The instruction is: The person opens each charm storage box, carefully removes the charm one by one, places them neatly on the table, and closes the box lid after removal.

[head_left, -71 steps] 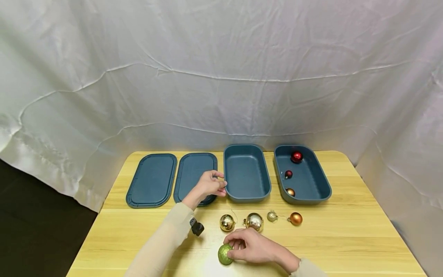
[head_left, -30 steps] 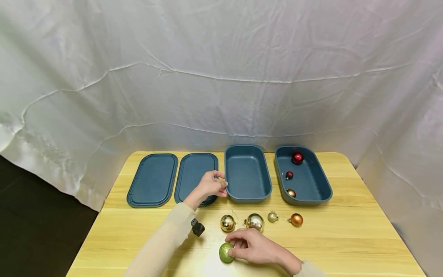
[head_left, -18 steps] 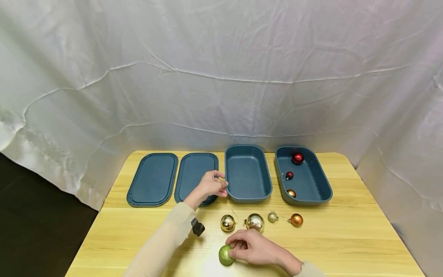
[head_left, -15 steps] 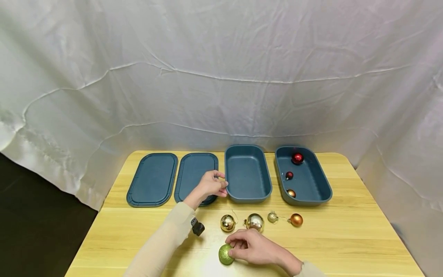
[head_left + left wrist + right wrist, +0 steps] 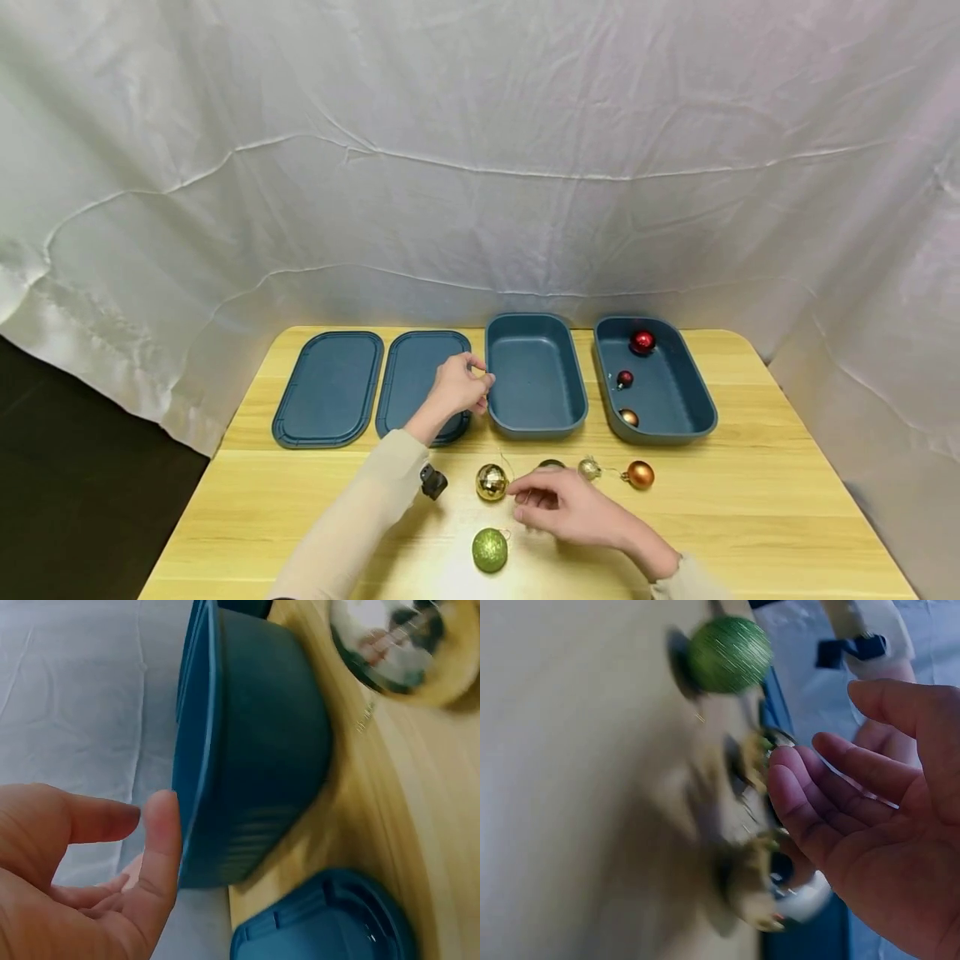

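On the pale wooden table [image 5: 712, 517], a round green glittery ball [image 5: 490, 550] lies nearer the person than a faceted mirror-gold ball [image 5: 491, 482]; a glossy pale-gold ball [image 5: 761, 896] sits mostly hidden beneath the right hand [image 5: 562, 504]. That hand holds nothing, fingers loosely bent. The left hand [image 5: 459, 385], likewise without a hold, is at the side of a dark blue rectangular container [image 5: 534, 383]; contact cannot be told. The balls look light, stiff, prone to roll, the glossy ones slippery; a gentle pinch across the middle should suit.
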Motion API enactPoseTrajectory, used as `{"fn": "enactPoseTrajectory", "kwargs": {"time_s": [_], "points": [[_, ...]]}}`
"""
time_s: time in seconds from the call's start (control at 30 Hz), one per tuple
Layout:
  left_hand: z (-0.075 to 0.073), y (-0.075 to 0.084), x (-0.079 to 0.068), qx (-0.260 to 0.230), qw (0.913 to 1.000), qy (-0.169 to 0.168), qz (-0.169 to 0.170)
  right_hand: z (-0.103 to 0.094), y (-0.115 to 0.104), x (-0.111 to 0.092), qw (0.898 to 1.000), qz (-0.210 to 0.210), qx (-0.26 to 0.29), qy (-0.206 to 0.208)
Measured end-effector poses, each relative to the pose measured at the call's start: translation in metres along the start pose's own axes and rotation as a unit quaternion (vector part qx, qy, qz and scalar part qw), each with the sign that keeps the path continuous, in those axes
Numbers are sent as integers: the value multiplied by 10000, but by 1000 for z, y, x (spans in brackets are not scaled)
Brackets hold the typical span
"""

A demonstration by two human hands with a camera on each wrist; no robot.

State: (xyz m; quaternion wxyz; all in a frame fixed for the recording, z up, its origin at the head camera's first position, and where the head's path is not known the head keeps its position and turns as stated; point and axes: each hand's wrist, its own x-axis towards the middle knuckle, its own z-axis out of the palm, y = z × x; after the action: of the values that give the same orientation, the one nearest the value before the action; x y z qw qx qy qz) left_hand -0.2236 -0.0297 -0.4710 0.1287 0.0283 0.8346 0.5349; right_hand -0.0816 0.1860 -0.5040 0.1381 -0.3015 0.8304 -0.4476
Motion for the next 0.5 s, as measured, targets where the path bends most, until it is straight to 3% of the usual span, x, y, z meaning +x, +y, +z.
{"fn": "enactPoseTrajectory", "kwargs": {"time_s": [0.1, 0.27, 0.5], "points": [[7, 9, 1, -135, 9997, -63, 200, -16, -2, -2, 9994, 147, -142, 263], [24, 21, 8, -669, 9956, -547, 350, -45, -2, -9, 9975, 322, -159, 616], [55, 40, 14, -986, 9905, -909, 313, -90, 12, -15, 9895, 580, -190, 1314]]}}
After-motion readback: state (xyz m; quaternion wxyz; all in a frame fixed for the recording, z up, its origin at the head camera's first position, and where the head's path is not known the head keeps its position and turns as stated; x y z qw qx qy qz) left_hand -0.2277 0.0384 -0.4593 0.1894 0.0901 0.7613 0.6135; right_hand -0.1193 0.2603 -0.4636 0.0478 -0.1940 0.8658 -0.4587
